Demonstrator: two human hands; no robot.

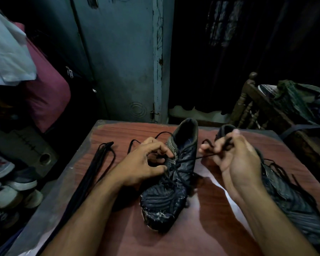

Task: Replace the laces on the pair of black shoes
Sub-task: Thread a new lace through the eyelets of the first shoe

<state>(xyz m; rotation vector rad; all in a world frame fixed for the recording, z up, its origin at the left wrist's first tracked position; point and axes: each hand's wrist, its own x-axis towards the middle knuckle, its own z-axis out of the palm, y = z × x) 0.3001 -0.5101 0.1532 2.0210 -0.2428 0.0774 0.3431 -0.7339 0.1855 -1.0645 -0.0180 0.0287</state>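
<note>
A worn black shoe [166, 189] stands in the middle of the wooden table [207, 228], toe towards me. My left hand [142, 163] grips its tongue and upper eyelets. A black lace [198, 158] runs taut from the eyelets to my right hand [235, 156], which pinches it, raised to the right of the shoe. The other end of that lace [137, 143] loops on the table behind my left hand. The second black shoe [292, 204] lies at the right, partly hidden by my right arm, with loose laces on it. A bundle of spare black laces [98, 163] lies at the left.
Several shoes [9, 185] are stacked on a rack at the lower left. Hanging clothes and a maroon bag [44, 93] are at the left, a blue door [122, 61] behind the table, and a wooden chair [251, 104] with cloth at the right.
</note>
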